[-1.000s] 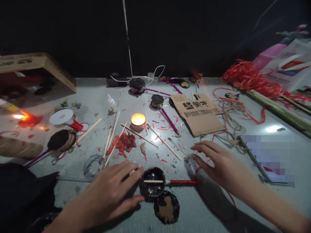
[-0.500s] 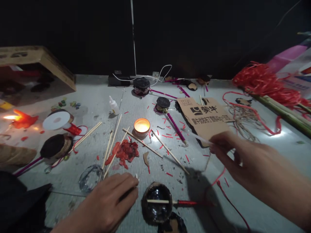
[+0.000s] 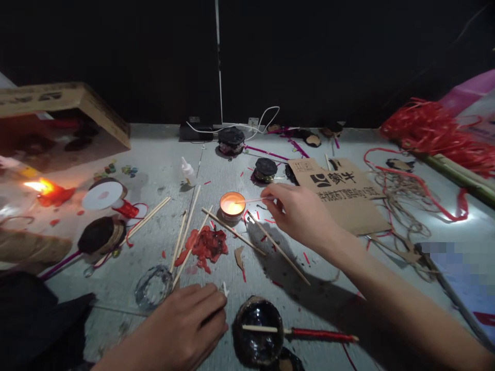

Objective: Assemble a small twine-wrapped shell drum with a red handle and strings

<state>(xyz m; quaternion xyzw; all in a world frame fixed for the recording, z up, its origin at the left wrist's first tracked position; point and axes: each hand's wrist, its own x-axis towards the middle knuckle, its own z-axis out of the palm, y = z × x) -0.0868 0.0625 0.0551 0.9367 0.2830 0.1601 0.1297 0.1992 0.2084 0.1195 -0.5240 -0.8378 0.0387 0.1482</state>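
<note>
My right hand (image 3: 288, 208) pinches a thin whitish stick (image 3: 253, 199). Its far end reaches over the rim of a lit tin candle (image 3: 232, 205), into the glow. My left hand (image 3: 193, 322) rests low on the table, fingers curled, with a small white piece (image 3: 225, 289) at the fingertips; what lies inside the fingers is hidden. Just right of it stands a shiny black bowl-like piece (image 3: 259, 330) with a pale stick across it and a red-wrapped handle (image 3: 320, 335). Crumpled red wax-like lumps (image 3: 209, 245) and wooden sticks (image 3: 235, 232) lie between my hands.
A flame burns on a red lump (image 3: 50, 191) at left, near an open cardboard box (image 3: 104, 116). Black drum-like pieces (image 3: 265, 169), a glue bottle (image 3: 187, 170), torn cardboard (image 3: 359, 219), scissors (image 3: 402, 247), twine and a red string pile (image 3: 425, 129) surround the area.
My right hand has moved left and away from me, bringing the whitish stick from beside the cardboard to the candle. My left hand stays about where it was. The view has shifted slightly.
</note>
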